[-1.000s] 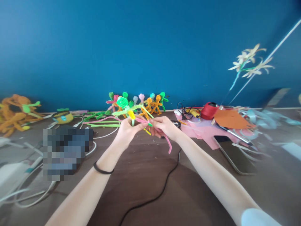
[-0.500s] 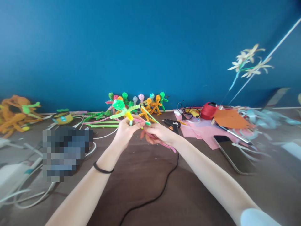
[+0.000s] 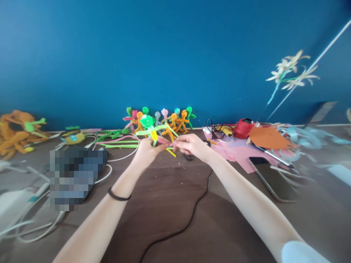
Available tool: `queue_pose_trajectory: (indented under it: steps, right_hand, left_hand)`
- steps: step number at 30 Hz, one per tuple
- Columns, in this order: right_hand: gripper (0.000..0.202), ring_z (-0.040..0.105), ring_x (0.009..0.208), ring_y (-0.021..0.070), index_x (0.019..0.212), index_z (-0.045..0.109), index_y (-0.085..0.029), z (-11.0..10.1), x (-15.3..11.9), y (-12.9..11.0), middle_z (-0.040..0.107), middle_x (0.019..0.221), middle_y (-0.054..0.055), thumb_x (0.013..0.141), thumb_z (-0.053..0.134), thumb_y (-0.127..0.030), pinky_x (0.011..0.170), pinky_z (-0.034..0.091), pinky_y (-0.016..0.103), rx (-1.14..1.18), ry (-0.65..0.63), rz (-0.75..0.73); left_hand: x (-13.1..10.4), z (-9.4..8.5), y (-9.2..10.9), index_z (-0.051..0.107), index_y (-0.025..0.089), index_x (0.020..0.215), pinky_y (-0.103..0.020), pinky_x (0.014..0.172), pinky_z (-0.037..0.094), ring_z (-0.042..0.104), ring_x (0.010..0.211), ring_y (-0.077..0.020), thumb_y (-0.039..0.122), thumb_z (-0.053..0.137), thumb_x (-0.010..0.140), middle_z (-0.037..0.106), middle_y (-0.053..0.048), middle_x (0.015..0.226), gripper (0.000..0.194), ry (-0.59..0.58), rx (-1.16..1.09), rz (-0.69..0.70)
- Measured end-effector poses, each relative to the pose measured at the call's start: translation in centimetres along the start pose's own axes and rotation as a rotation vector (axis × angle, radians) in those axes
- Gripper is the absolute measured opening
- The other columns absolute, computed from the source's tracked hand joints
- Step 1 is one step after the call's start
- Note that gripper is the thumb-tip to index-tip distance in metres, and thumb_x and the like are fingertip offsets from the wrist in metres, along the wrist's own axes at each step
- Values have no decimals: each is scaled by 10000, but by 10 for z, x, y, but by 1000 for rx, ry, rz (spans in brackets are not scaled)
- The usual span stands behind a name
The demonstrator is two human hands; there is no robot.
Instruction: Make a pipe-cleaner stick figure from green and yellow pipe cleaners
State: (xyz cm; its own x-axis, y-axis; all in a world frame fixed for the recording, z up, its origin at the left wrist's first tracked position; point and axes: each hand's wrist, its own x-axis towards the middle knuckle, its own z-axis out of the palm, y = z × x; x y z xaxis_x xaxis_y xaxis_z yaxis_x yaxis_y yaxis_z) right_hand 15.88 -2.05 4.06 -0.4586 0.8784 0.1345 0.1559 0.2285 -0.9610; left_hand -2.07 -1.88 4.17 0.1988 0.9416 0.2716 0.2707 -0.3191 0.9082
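My left hand (image 3: 146,152) is closed on a pipe cleaner figure with a coiled green head (image 3: 147,121), light green arms and a yellow band below them. My right hand (image 3: 194,147) has its fingers pinched together just right of it, on the end of a pink pipe cleaner (image 3: 163,140) that spans the gap between both hands. Below my fingertips a short yellow pipe cleaner end (image 3: 171,152) sticks out. The figure's lower part is hidden in my left hand.
Several finished pipe cleaner figures (image 3: 184,118) stand against the blue wall. A glue gun (image 3: 207,143) lies mostly behind my right hand, its black cord (image 3: 195,210) crossing the table. To the right are pink sheets (image 3: 244,155), a red spool (image 3: 242,129) and a phone (image 3: 271,179).
My left hand has shifted the figure slightly right, its head now more upright. My right hand has moved right and up, away from the left, and its fingers have drawn into a pinch.
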Motion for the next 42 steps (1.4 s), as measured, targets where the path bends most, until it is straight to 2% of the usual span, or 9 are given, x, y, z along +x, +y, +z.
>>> queue_pose_trajectory:
  steps: [8,13,16,21,27,31,35,39,42]
  right_hand:
    - [264,218,323,30,663,538,-147,-2,4,9,320,373,-84,785,541,-381,339,122,200,135,60,82]
    - [305,226,321,26,661,481,-160,-1,7,17,320,399,-89,746,591,-432,330,117,189,271,-4,139]
    - [288,224,330,16,648,462,-153,6,9,21,334,408,-85,744,595,-390,348,124,176,389,-48,166]
    - [256,234,301,18,641,471,-146,22,10,23,363,378,-71,818,484,-330,337,138,172,426,-84,232]
    - [240,287,296,30,685,503,-135,31,8,19,426,388,-49,854,385,-259,336,172,170,364,-23,210]
    - [228,285,304,33,716,538,-123,32,6,15,444,396,-42,835,381,-237,343,176,177,314,-76,223]
    - [148,285,350,33,764,575,-119,27,4,13,404,420,-63,783,452,-199,358,156,177,216,-100,232]
    - [196,262,375,28,734,588,-112,16,4,12,346,421,-76,785,505,-282,378,155,182,136,-87,217]
    - [188,262,374,29,697,589,-106,7,6,14,338,410,-74,764,514,-264,383,141,193,138,-28,192]
  left_hand:
    - [-3,4,3,674,159,620,-285,626,445,581,675,-168,315,753,564,665,-39,689,184,-64,-164,-81]
    - [-3,4,2,677,170,627,-230,428,281,428,475,-81,308,768,552,568,8,534,182,-88,-250,-138]
    - [-3,4,0,690,164,651,-228,400,184,312,417,-46,306,769,553,522,25,487,190,-109,-318,-160]
    - [-1,4,-6,696,144,660,-232,406,149,239,402,-31,303,772,539,461,44,438,214,-54,-410,-149]
    - [0,7,-9,679,151,674,-223,433,245,334,424,-54,297,733,594,479,46,445,175,72,-292,-138]
    - [2,5,-10,686,154,702,-268,634,418,569,645,-150,288,686,637,655,-19,647,149,113,-82,-53]
    - [4,2,-16,688,162,690,-309,788,435,617,805,-206,271,644,663,707,-44,777,121,95,143,-5]
    - [5,-1,-19,684,171,673,-288,762,445,617,795,-197,256,628,666,708,-31,779,103,44,204,11]
    - [4,-4,-19,703,175,728,-263,596,431,578,619,-162,315,633,672,664,-14,640,167,-21,234,-38]
